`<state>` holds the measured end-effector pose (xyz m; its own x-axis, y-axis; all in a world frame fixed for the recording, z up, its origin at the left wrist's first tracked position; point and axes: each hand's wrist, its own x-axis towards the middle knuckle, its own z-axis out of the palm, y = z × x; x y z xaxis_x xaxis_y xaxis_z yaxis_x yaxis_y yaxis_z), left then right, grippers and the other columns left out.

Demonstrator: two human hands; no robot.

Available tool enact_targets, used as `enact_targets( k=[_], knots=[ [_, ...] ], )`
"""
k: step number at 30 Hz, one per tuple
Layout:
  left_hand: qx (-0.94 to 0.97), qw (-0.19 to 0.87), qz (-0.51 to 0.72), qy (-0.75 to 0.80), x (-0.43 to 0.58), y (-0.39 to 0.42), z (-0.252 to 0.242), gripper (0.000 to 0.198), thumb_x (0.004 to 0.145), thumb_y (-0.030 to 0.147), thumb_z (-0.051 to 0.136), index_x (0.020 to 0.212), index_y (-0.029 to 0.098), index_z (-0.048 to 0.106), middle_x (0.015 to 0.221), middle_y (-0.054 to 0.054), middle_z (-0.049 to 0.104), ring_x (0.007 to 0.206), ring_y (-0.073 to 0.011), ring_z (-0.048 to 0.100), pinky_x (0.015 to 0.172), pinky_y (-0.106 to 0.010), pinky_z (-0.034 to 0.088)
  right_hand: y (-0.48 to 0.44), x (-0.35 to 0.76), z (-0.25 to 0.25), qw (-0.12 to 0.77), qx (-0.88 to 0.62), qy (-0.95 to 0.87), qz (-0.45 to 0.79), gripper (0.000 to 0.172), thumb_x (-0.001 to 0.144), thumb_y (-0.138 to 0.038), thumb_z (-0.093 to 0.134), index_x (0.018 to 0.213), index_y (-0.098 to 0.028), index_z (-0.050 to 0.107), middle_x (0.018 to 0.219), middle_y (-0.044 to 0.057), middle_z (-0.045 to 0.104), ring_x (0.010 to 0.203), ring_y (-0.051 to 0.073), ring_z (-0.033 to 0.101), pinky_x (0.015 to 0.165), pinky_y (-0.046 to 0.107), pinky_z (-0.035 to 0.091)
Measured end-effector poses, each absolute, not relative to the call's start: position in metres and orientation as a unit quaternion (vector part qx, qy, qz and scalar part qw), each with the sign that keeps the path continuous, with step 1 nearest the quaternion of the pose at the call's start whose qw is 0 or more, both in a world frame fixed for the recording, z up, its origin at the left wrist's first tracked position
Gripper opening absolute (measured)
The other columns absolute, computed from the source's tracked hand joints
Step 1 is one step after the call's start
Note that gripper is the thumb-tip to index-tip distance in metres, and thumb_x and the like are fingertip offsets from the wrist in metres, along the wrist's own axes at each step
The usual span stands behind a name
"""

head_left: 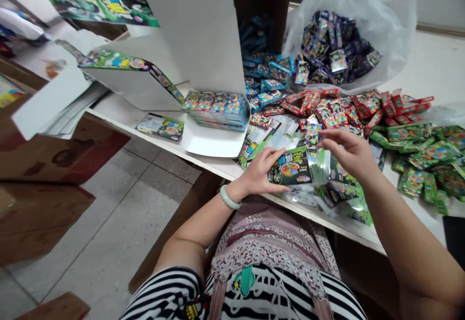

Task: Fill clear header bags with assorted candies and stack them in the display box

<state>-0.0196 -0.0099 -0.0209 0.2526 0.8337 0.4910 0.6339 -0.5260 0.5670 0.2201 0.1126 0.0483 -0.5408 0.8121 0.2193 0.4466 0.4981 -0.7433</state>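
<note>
My left hand (pixel 262 170) grips the left end of a printed card pack (pixel 290 167) with a green and black cartoon design, held over the table's front edge. My right hand (pixel 347 151) pinches the clear plastic sleeve (pixel 319 165) at the pack's right end; the fingers are bent on it. A pale green bangle (pixel 228 198) sits on my left wrist. Under the hands lie more clear sleeves and green cards (pixel 345 199).
Heaps of small packets cover the white table (pixel 432 63): red ones (pixel 348 109), green ones (pixel 425 158), blue ones (pixel 271 75). A clear bag (pixel 363 15) holds purple packets. A white display box (pixel 218 109) holds stacked packs. Brown cartons (pixel 47 160) stand on the floor at left.
</note>
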Motion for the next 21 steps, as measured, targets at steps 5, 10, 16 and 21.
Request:
enact_targets(
  k=[5, 10, 16, 21],
  knots=[
    [0.765, 0.167, 0.428, 0.452, -0.028, -0.021, -0.007, 0.113, 0.068, 0.072, 0.076, 0.158, 0.025, 0.025, 0.13, -0.016, 0.051, 0.119, -0.0342, 0.056, 0.102, -0.056, 0.05, 0.195, 0.12, 0.028, 0.183, -0.325, -0.914, 0.161, 0.024, 0.091, -0.028, 0.058, 0.108, -0.019, 0.074, 0.108, 0.011, 0.076, 0.099, 0.027, 0.067, 0.089, 0.041, 0.051],
    [0.748, 0.173, 0.428, 0.477, -0.04, -0.024, -0.004, 0.114, 0.069, 0.073, 0.075, 0.158, 0.026, 0.023, 0.13, -0.017, 0.051, 0.119, -0.0355, 0.056, 0.101, -0.057, 0.051, 0.24, 0.042, 0.01, 0.087, -0.319, -0.944, -0.017, 0.042, 0.095, -0.021, 0.047, 0.133, -0.014, 0.063, 0.13, 0.019, 0.064, 0.117, 0.034, 0.055, 0.096, 0.05, 0.043],
    [0.741, 0.171, 0.437, 0.48, -0.053, -0.023, -0.005, 0.113, 0.069, 0.071, 0.076, 0.158, 0.025, 0.024, 0.129, -0.016, 0.05, 0.119, -0.034, 0.055, 0.101, -0.055, 0.051, 0.246, 0.046, 0.008, 0.136, -0.326, -0.935, 0.02, 0.036, 0.096, -0.027, 0.045, 0.119, -0.015, 0.07, 0.124, 0.019, 0.065, 0.114, 0.034, 0.054, 0.094, 0.05, 0.042],
    [0.737, 0.156, 0.444, 0.485, -0.057, -0.021, -0.002, 0.109, 0.071, 0.069, 0.076, 0.158, 0.026, 0.026, 0.129, -0.015, 0.049, 0.118, -0.0325, 0.055, 0.102, -0.053, 0.051, 0.21, 0.098, 0.016, 0.273, -0.412, -0.802, 0.336, 0.032, 0.087, -0.044, 0.059, 0.099, -0.017, 0.07, 0.091, 0.008, 0.07, 0.081, 0.021, 0.062, 0.076, 0.038, 0.05]
  ],
)
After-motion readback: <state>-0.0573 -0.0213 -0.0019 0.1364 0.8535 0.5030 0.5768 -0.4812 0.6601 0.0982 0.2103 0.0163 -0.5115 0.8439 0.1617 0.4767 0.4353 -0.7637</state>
